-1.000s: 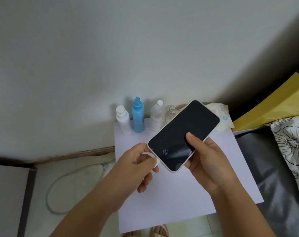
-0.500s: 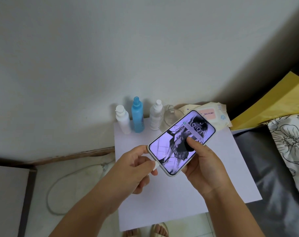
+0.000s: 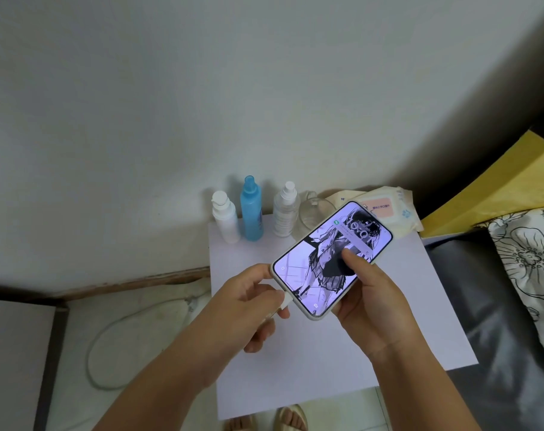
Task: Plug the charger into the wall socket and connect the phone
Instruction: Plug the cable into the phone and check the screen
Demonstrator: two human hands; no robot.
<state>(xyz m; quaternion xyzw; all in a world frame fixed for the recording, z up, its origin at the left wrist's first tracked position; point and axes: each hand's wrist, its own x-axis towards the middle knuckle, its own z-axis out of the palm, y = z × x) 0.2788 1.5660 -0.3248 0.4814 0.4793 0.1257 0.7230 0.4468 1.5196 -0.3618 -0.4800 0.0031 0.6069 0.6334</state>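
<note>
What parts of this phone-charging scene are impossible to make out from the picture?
- Wall socket: outside the head view.
- Cable plug: mostly covered by the left hand, so its seating in the phone is unclear.
- Wipes pack print: too small to read.
- White cable: its far end is hidden.

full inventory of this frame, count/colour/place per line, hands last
phone: 1, pale case, screen lit, held above the table
cable plug: 1, white, at the phone's lower end
cable: 1, white, looped on the floor at left
table: 1, white, centre, against the wall
pump bottle: 1, white, table's far left
spray bottle: 1, blue, beside the pump bottle
clear spray bottle: 1, clear with white cap, right of the blue one
glass: 1, clear, behind the phone
wipes pack: 1, cream with peach label, far right
sandals: 2, tan, bottom edge
left hand: pinches the plug
right hand: grips the phone
</note>
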